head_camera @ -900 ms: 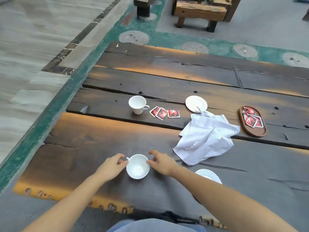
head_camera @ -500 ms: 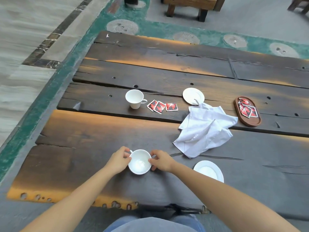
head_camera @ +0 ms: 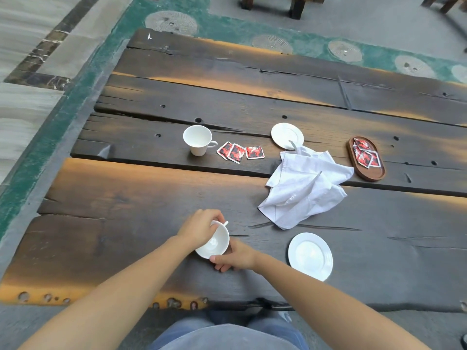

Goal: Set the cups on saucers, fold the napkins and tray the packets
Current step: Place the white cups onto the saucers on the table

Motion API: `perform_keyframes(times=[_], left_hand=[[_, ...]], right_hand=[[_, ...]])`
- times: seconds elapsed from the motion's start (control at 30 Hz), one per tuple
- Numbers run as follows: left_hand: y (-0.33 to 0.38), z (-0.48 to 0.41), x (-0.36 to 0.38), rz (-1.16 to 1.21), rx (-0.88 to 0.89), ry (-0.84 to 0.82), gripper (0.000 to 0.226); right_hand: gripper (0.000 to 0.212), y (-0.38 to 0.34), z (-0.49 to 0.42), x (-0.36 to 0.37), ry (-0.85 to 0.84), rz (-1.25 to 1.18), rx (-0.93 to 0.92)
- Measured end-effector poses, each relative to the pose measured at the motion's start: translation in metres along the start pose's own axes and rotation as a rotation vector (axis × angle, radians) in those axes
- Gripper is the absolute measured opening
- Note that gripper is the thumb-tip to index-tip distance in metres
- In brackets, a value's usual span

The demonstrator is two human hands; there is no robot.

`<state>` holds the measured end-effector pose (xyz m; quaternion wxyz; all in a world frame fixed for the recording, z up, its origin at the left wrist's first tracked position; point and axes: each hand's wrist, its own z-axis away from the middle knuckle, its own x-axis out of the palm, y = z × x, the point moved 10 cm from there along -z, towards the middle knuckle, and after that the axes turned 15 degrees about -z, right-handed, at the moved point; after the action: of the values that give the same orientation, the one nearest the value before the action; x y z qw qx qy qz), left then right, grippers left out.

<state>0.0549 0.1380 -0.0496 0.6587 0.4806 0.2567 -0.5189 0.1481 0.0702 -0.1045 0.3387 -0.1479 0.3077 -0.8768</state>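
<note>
A white cup (head_camera: 214,243) sits near the table's front edge, tilted between both hands. My left hand (head_camera: 199,227) grips its far rim, and my right hand (head_camera: 233,257) holds its near side from below. A white saucer (head_camera: 310,255) lies to the right of my right hand. A second white cup (head_camera: 198,139) stands upright farther back, with three red packets (head_camera: 240,152) beside it. Another saucer (head_camera: 286,135) lies behind the crumpled white napkins (head_camera: 304,186). An oval wooden tray (head_camera: 376,173) at the right holds several red packets (head_camera: 365,154).
The dark plank table (head_camera: 151,193) has a wide gap between boards behind the napkins. Its front edge runs just above my lap. Wooden furniture legs (head_camera: 294,7) stand on the floor beyond the table.
The cup has been tipped and turned between my hands. My left hand moved over its far rim and my right hand slid under its near side.
</note>
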Motion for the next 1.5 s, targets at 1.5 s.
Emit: perform_keyframes(times=[1.5], left_hand=[[0.104,0.011,0.031,0.492,-0.149,-0.115,0.026]], right_hand=[[0.01,-0.002,0.12,-0.179,0.411,0.493,-0.383]])
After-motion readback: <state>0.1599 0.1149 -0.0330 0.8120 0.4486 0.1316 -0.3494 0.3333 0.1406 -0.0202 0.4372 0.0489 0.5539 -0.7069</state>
